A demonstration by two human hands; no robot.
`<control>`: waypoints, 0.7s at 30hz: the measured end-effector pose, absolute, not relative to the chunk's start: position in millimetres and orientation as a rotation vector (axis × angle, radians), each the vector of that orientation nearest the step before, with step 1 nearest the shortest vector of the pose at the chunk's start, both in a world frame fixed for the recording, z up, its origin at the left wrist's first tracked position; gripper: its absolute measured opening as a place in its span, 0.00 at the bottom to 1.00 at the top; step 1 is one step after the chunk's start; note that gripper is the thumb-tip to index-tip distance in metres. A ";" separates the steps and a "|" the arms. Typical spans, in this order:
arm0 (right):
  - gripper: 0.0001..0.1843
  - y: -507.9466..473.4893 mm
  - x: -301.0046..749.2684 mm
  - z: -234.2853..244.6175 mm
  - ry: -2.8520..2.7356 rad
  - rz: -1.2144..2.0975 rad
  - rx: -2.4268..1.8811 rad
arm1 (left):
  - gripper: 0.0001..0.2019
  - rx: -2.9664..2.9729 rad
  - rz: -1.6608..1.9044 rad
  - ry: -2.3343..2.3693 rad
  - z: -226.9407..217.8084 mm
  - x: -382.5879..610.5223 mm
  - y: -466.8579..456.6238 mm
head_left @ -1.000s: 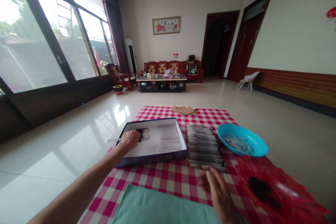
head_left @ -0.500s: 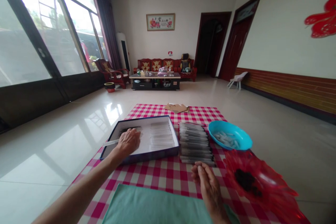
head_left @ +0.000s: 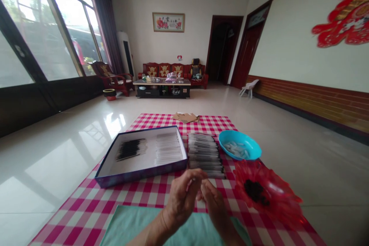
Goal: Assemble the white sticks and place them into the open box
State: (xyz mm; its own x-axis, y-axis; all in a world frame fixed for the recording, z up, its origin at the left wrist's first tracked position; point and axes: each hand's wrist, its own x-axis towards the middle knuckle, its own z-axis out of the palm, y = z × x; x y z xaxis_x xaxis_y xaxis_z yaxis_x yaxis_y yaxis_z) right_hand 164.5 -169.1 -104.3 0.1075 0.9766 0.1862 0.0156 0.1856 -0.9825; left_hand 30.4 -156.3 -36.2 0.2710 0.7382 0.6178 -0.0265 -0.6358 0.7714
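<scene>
My left hand (head_left: 184, 194) and my right hand (head_left: 213, 198) meet above the near part of the table, fingers closed and fingertips almost touching. Whatever they pinch is too small or hidden to make out. Just beyond them lies a stack of assembled-looking pens (head_left: 204, 153) with clear barrels and dark ends. To the left is a shallow blue-edged box (head_left: 141, 173), holding thin black-tipped refills (head_left: 129, 149) and a row of clear tubes (head_left: 167, 149). On the right, a blue bowl (head_left: 255, 148) contains small whitish pieces, and a red petal-edged dish (head_left: 284, 196) has small black pieces.
A pink-and-white checked cloth (head_left: 77, 209) covers the table, with a green cloth (head_left: 132, 223) at its near edge. Torn cardboard pieces (head_left: 186, 117) lie at the far edge. Across the room stand a low table (head_left: 161, 90) and a wooden sofa (head_left: 157, 70).
My left hand has moved from over the box, where it had a pale strip-like tube, to meet my right hand. The refills are now uncovered. The view has turned slightly right.
</scene>
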 end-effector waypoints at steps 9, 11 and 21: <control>0.16 -168.8 163.8 -100.8 -1.256 1.137 -1.092 | 0.09 1.056 1.568 0.741 -59.7 -2.2 -123.2; 0.14 -170.0 164.8 -99.9 -1.246 1.111 -1.120 | 0.09 1.115 1.541 0.842 -69.8 -9.0 -121.8; 0.13 -168.4 167.5 -95.9 -1.126 1.015 -1.149 | 0.08 2.639 1.106 1.340 -61.6 7.5 -147.4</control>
